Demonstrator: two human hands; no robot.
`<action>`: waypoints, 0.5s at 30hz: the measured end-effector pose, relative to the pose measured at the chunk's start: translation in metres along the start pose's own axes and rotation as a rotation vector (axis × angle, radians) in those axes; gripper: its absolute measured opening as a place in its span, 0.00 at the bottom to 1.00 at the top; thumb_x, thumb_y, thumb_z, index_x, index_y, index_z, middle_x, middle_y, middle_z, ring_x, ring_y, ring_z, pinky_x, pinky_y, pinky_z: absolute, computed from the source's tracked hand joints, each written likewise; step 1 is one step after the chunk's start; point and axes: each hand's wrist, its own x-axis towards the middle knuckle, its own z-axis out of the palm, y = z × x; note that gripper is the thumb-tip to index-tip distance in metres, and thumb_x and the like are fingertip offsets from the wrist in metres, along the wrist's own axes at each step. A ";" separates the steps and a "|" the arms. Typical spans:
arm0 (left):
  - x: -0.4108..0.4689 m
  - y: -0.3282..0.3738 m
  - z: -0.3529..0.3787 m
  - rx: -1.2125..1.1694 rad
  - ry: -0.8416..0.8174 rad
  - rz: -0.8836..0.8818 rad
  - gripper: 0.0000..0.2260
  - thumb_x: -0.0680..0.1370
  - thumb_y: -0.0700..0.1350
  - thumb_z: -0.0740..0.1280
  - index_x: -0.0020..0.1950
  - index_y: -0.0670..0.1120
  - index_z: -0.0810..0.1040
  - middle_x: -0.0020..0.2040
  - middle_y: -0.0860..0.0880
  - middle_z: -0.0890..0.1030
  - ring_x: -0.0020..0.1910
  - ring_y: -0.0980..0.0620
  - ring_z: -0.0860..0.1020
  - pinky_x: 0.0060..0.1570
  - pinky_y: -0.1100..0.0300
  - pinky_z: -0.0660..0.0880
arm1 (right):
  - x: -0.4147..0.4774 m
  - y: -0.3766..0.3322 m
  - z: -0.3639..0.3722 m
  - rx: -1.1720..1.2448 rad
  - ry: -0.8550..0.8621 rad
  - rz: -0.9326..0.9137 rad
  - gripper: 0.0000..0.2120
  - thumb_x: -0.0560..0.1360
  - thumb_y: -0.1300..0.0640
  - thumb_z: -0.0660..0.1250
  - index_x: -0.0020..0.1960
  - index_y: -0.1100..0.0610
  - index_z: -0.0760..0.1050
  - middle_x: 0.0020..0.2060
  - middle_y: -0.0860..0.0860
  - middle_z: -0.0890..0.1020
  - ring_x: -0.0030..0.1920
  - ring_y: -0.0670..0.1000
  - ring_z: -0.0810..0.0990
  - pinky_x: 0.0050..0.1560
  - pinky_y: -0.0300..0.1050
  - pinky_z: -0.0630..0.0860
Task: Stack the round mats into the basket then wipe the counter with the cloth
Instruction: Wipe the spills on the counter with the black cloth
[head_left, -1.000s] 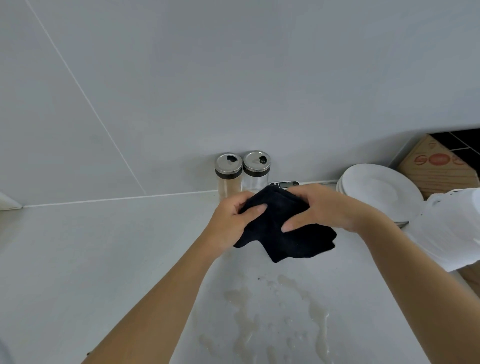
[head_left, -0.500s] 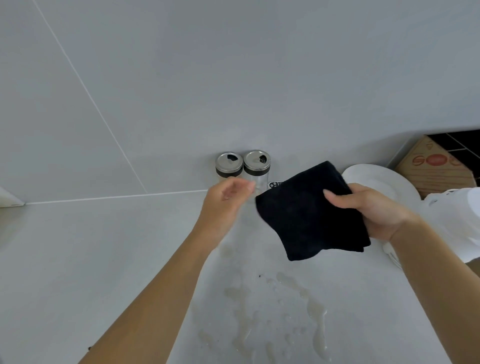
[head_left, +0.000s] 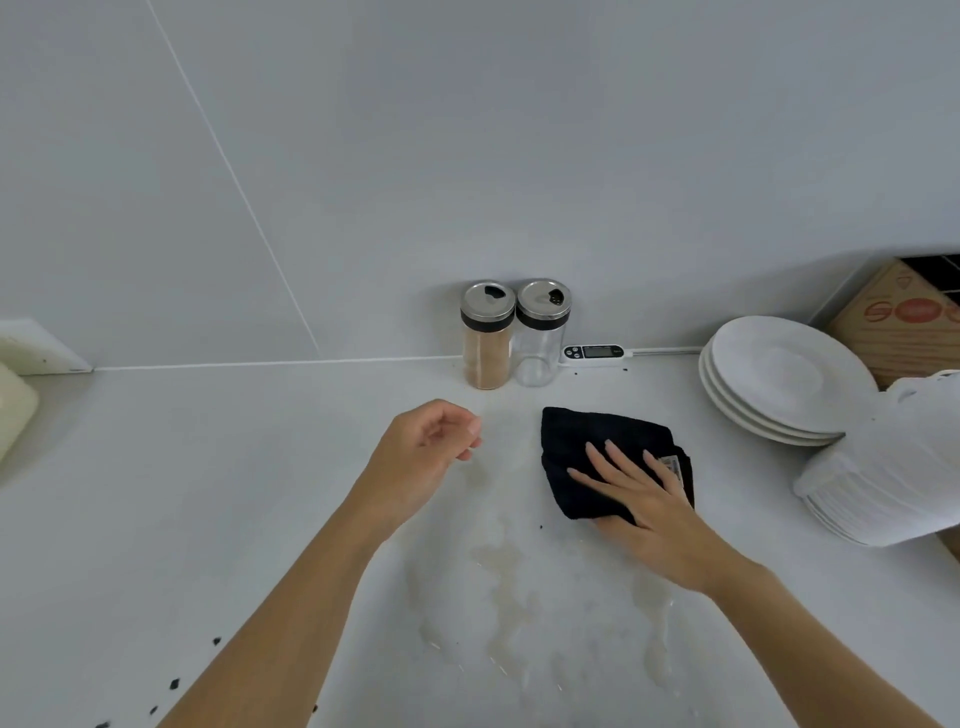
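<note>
A folded black cloth (head_left: 587, 447) lies flat on the white counter (head_left: 208, 493), right of centre. My right hand (head_left: 644, 493) presses down on it with fingers spread, covering its near right part. My left hand (head_left: 426, 452) hovers left of the cloth with fingers loosely curled and nothing in it. A pale wet spill (head_left: 509, 587) spreads over the counter below the cloth. No round mats and no basket are in view.
Two shaker jars (head_left: 514, 338) stand against the wall, with a small digital thermometer (head_left: 595, 353) beside them. White plates (head_left: 779, 379) are stacked at the right, next to a white ribbed object (head_left: 893, 478) and a cardboard box (head_left: 904, 322). Dark crumbs (head_left: 174, 683) lie near the front left.
The cloth came down from mid-air onto the counter. My right hand went from holding it up to pressing flat on it. My left hand had let go and now hangs apart.
</note>
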 end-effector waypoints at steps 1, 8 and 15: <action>-0.003 -0.004 -0.003 0.009 0.007 -0.012 0.05 0.76 0.46 0.65 0.45 0.47 0.79 0.43 0.50 0.83 0.41 0.55 0.80 0.47 0.62 0.73 | -0.001 -0.003 -0.001 0.005 0.005 -0.011 0.27 0.67 0.33 0.39 0.67 0.32 0.46 0.74 0.37 0.46 0.71 0.36 0.34 0.62 0.29 0.22; -0.030 -0.039 -0.010 0.275 0.138 0.008 0.14 0.76 0.54 0.62 0.60 0.53 0.75 0.60 0.60 0.75 0.60 0.60 0.71 0.54 0.69 0.66 | -0.022 -0.030 0.017 -0.010 -0.107 -0.149 0.29 0.68 0.35 0.39 0.69 0.35 0.46 0.72 0.35 0.43 0.69 0.33 0.30 0.65 0.34 0.22; -0.046 -0.084 -0.010 0.886 0.238 -0.088 0.31 0.77 0.62 0.42 0.76 0.48 0.46 0.78 0.52 0.45 0.76 0.55 0.42 0.74 0.57 0.40 | -0.048 -0.047 0.029 0.007 -0.181 -0.190 0.29 0.69 0.37 0.40 0.71 0.36 0.49 0.73 0.35 0.42 0.70 0.33 0.30 0.69 0.39 0.24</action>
